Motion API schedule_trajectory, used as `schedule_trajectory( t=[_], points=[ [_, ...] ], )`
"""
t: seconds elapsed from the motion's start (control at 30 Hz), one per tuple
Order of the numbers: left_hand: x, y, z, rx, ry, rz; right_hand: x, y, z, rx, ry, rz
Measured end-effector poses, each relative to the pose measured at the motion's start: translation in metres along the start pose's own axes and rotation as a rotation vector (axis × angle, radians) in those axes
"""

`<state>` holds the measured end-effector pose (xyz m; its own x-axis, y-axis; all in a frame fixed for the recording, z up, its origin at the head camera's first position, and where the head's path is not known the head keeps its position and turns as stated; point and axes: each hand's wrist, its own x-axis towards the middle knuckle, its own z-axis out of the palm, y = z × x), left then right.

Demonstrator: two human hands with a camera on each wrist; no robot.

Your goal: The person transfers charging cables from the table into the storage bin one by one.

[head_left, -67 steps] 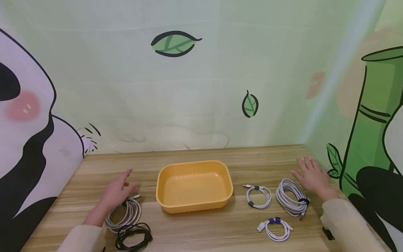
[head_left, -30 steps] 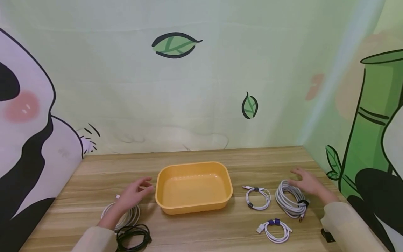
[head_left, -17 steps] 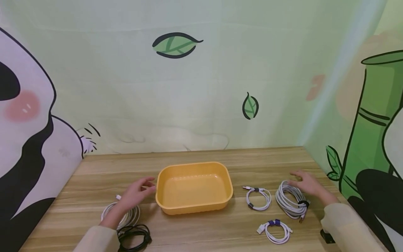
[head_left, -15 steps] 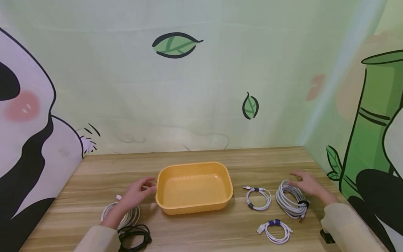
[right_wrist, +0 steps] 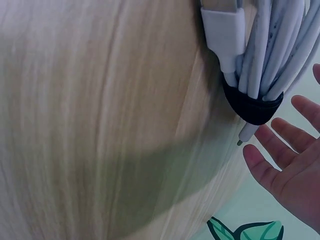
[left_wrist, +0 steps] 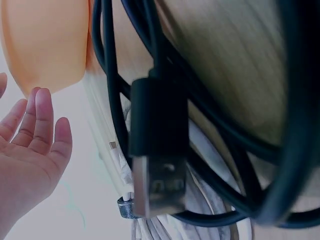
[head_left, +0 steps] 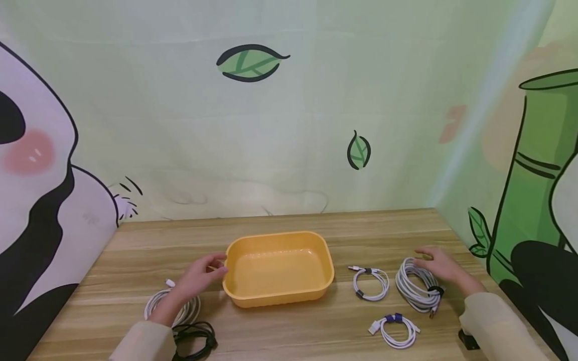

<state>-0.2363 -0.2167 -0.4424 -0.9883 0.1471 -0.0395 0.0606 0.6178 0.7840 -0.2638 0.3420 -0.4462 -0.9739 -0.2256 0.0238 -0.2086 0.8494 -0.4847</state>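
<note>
My left hand [head_left: 200,276] is at the left end of a yellow plastic tray [head_left: 280,300], fingers loosely bent and thumb apart; whether they touch its rim I cannot tell. Beneath that wrist lie a coiled grey-white cable [head_left: 194,307], partly hidden by the forearm, and a coiled black cable [head_left: 211,341]. The left wrist view shows the black cable's USB plug [left_wrist: 160,120] close up. On the right, my right hand [head_left: 442,266] hovers by the far edge of a thick coiled white cable [head_left: 403,286] bound with a black strap [right_wrist: 252,106]. Its fingers are spread and grip nothing.
Between tray and right hand lies a small white cable coil [head_left: 387,286] with black ties. Nearer stands a white USB cable [head_left: 375,327] with blue ties. A black object [head_left: 468,340] sits beside the right sleeve. A printed cloth wall [head_left: 289,150] borders the wooden table [head_left: 289,336].
My left hand has moved right, from above the grey-white cable to the tray's left end. The right hand has drawn nearer to the thick white coil, its fingers less flat.
</note>
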Motion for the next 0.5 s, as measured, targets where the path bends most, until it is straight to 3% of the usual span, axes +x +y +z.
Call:
schedule_trajectory(
  t=[0.5],
  points=[
    [0.0053, 0.0023, 0.0006, -0.047, 0.016, -0.022, -0.0009, 0.0022, 0.003, 0.026, -0.007, -0.009]
  ],
)
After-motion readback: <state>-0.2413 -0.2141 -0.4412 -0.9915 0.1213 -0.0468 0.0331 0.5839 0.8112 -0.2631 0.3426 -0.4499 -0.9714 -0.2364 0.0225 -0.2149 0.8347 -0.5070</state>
